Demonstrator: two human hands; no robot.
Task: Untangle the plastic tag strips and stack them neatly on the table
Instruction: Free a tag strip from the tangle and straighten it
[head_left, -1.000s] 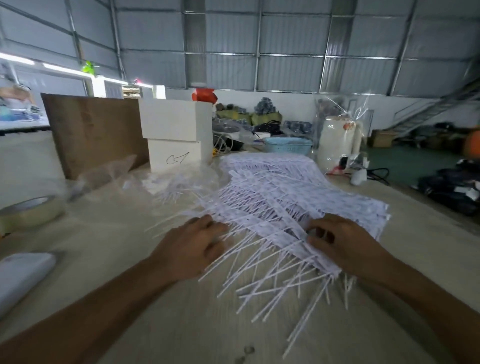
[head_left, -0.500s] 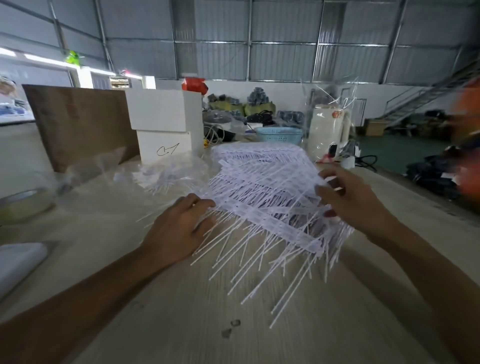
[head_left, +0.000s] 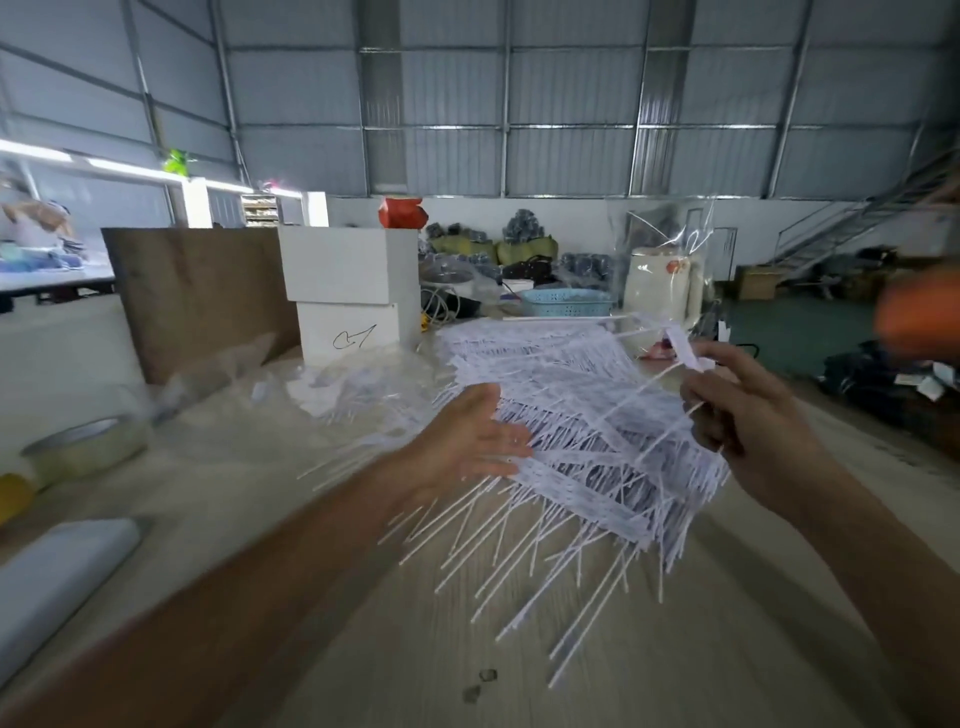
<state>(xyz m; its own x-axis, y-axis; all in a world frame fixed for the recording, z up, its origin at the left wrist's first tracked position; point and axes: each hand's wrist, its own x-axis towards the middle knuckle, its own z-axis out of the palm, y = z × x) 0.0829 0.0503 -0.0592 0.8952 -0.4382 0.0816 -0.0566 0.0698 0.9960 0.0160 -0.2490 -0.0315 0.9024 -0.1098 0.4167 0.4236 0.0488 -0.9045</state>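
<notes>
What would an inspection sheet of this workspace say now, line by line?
Surface: pale wooden table, two small dark marks near the front edge.
Job's things: big tangled pile of white tag strips, thin tails fanning toward the person; one strip lifted off it.
Clutter: tape roll, stacked white boxes, brown board, clear plastic bag, blue basket.
Grips: left hand open, fingers against the pile; right hand pinches the lifted strip.
Cables: wires behind the boxes, unclear.
Surroundings: metal-walled hall, staircase at right, bundles on the floor.
</notes>
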